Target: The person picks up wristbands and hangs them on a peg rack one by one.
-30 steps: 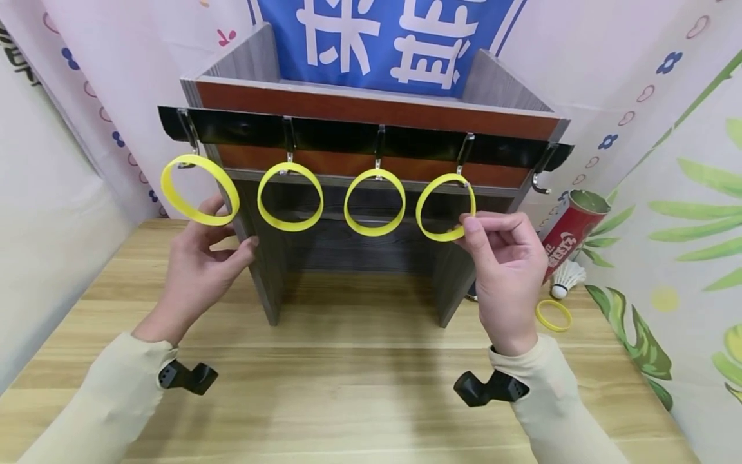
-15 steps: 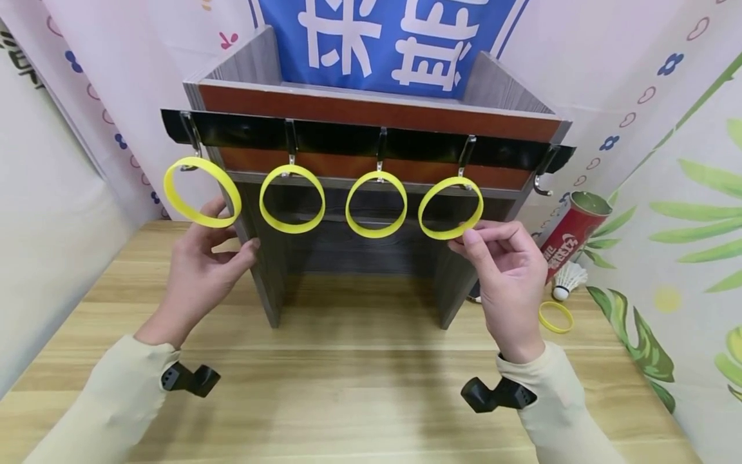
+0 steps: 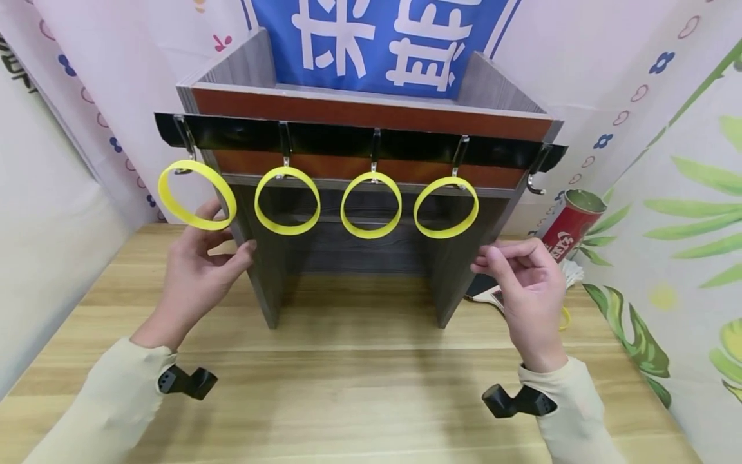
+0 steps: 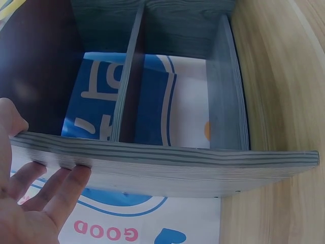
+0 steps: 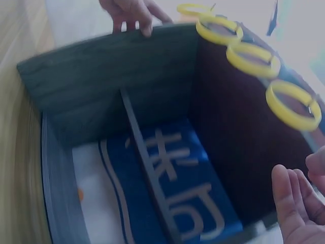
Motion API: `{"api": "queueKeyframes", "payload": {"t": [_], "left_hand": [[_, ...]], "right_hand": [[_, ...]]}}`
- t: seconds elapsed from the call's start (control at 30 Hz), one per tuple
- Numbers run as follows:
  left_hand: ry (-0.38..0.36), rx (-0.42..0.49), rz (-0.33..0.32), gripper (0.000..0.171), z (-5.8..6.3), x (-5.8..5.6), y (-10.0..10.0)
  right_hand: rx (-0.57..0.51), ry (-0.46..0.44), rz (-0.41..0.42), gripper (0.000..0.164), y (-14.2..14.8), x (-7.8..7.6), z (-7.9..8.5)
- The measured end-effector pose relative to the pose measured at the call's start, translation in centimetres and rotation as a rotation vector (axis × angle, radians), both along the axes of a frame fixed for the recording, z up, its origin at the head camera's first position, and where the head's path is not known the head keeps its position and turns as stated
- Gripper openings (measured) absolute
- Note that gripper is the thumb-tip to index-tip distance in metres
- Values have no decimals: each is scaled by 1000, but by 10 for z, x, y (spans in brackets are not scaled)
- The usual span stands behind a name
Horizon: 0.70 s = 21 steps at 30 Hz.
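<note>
A grey wooden shelf (image 3: 371, 106) stands on the table, with a black strip of hooks (image 3: 330, 137) across its front. Yellow rings hang from its hooks: the leftmost ring (image 3: 200, 223), a second ring (image 3: 288, 230), a third ring (image 3: 371, 234) and a fourth ring (image 3: 445, 233). The rightmost hook (image 3: 534, 185) bears no ring. My left hand (image 3: 197, 270) grips the shelf's left side panel (image 4: 167, 165), thumb on one face and fingers on the other. Beside the right side panel, below the fourth ring, my right hand (image 3: 527, 290) has loosely bent fingers and holds nothing.
At the right stands a tilted red tube (image 3: 562, 235) with a shuttlecock (image 3: 574, 274) by it. Another yellow ring (image 3: 566, 318) lies on the wooden table (image 3: 348, 399), mostly behind my right hand. A dark, pale-edged object (image 3: 485, 295) is partly hidden by the shelf.
My right hand has let go of the fourth ring and moved down and right, away from it. That ring hangs from its hook. My left hand has stayed on the panel.
</note>
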<state>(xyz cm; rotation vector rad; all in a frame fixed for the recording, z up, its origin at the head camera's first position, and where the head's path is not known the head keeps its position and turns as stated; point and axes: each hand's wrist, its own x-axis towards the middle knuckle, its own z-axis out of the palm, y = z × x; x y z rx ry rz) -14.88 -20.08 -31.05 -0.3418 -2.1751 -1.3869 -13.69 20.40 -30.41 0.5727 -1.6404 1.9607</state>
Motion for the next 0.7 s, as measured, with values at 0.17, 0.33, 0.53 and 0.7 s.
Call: {"api": "queueKeyframes", "payload": {"t": [0.17, 0.33, 0.53, 0.7], "left_hand": [[-1, 5, 11, 68, -2, 3, -3], [-20, -7, 7, 69, -1, 2, 1], [-26, -18, 11, 70, -1, 1, 1], [-23, -15, 13, 70, -1, 1, -1]], "right_hand": [[-19, -65, -44, 12, 24, -4, -15], [18, -194, -179, 10, 61, -6, -34], [317, -509, -403, 6, 112, -12, -56], [646, -639, -476, 24, 145, -16, -74]]}}
